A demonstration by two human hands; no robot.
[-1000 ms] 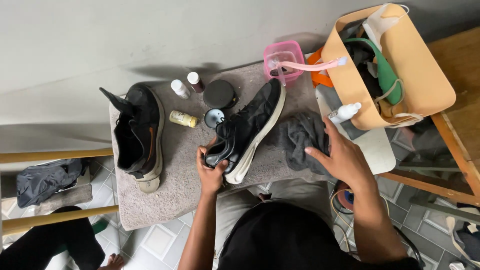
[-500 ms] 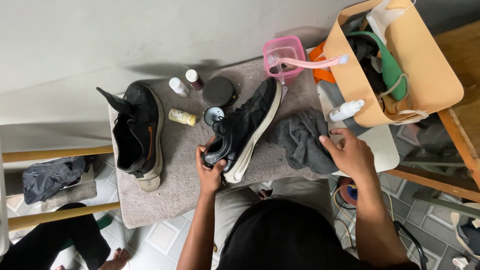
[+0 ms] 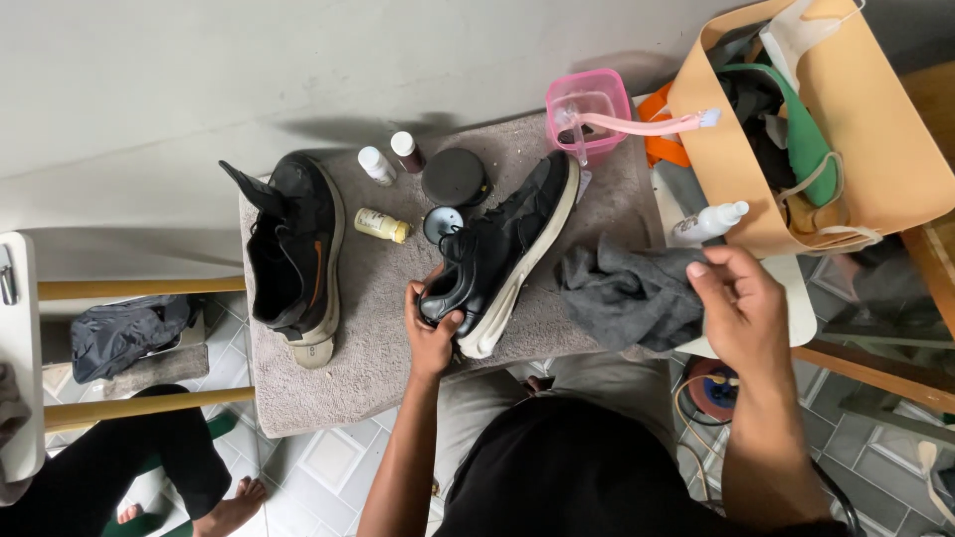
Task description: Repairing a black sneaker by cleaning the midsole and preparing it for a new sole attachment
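Seen from overhead, a person's left hand point(image 3: 430, 336) is curled closed around the heel of a black low-top sneaker with a pale sole point(image 3: 502, 254), thumb on one side and fingers wrapped over the collar, while the shoe lies tilted on its side near the middle of a grey towel-covered counter point(image 3: 373, 348). To the right, the right hand point(image 3: 741, 310) hangs half open with fingers bent, its fingertips pinching the edge of a crumpled dark grey cloth point(image 3: 629, 293) that lies at the counter's right edge, just beside the sneaker's sole. A second black sneaker with an orange stripe point(image 3: 293, 257) lies on its side at the counter's left, well apart from both hands. Behind the held shoe sit two small white-capped bottles point(image 3: 376, 164), a small yellow bottle point(image 3: 381, 226) and a round black tin point(image 3: 454, 177). A pink plastic cup point(image 3: 587, 104) with a pink toothbrush point(image 3: 647, 124) across it stands at the back right, next to a tan open tote bag point(image 3: 875, 149)
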